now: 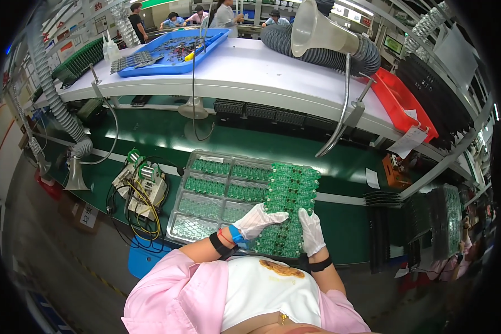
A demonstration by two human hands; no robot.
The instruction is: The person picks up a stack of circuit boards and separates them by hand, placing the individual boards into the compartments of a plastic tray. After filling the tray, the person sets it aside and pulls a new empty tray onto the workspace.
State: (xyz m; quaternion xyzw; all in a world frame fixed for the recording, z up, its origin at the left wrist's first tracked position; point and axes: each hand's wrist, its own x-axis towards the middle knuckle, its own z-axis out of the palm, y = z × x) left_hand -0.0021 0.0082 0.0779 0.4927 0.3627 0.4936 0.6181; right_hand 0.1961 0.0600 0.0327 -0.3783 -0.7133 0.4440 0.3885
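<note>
A long green circuit board panel (291,189), made of rows of small boards, lies over the right part of a clear compartment tray (226,187). My left hand (256,221), in a white glove, holds the panel's left side, its thumb stretched across the face. The gloved right hand (312,232) grips the right edge, thumb upward. Fingers beneath the panel are hidden. Small green boards (206,186) stand in rows in the tray's upper compartments. The lower left compartment (193,228) shows its patterned bottom. A blue strap and a black band circle my left wrist; another black band circles the right.
Left of the tray sit wired metal-topped devices (145,181). Above are a shelf (261,69), a blue parts tray (172,53), a red bin (403,106) and a funnel-shaped extraction hose (323,33). Black racks (387,234) stand at right. Several people are in the background.
</note>
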